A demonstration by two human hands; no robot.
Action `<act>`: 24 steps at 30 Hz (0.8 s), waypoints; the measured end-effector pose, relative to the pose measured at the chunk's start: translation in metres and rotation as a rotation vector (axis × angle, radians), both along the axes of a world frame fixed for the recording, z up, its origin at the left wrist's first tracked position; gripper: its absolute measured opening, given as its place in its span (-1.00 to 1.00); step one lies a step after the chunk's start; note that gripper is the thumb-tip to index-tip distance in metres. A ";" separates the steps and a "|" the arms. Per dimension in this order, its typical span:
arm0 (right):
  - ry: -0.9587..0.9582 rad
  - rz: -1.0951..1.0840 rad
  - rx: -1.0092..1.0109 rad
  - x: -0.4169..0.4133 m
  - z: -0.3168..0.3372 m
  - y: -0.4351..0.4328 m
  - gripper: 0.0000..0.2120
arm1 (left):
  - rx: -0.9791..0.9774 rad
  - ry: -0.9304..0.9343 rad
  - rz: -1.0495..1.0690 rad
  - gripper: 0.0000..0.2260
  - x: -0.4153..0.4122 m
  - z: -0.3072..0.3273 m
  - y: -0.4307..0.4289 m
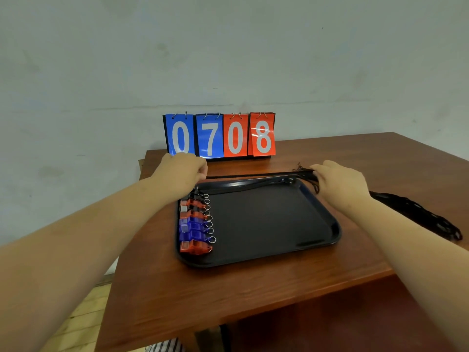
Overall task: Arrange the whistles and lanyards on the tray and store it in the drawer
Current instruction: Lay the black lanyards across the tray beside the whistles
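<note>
Head view: left hand [180, 171] fingers curled, pinching one end of black lanyard [253, 174]; right hand [342, 182] fingers clamped on the other end. Lanyard stretched between them, just past tray [317, 243] far rim. Whistles [194, 222] in a row on tray, just below left fingers. Spare lanyards [418, 214] on worktop [253, 288], right of right fingers.

Tray [335, 231] before you: black plastic, glossy, smooth, rim catching light. Whistles [194, 226]: translucent red and blue plastic, shiny; split rings [209, 224] bright metal. Lanyards [426, 214] at your right: black woven cord, matt, stringy. Surface [253, 288]: reddish-brown wood, smooth, low sheen. Scoreboard [220, 135] cards: glossy, metal ring binding. Wall [228, 47]: matt, patchy.
</note>
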State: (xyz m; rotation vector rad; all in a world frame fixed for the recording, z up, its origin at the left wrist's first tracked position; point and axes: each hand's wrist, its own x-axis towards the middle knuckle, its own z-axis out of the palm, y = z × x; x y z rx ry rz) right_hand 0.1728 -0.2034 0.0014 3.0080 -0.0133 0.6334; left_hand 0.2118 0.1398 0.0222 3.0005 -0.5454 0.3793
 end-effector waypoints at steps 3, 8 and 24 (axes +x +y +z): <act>0.086 -0.093 0.098 0.016 -0.016 -0.012 -0.72 | 0.030 0.036 0.012 -0.92 0.009 -0.010 -0.004; 0.090 -0.154 0.620 0.035 -0.046 -0.034 -0.76 | 0.062 0.086 0.016 -0.92 0.023 -0.026 -0.012; -0.113 -0.090 1.108 0.041 -0.073 -0.039 -0.96 | 0.172 0.242 0.015 -0.91 0.036 -0.037 -0.025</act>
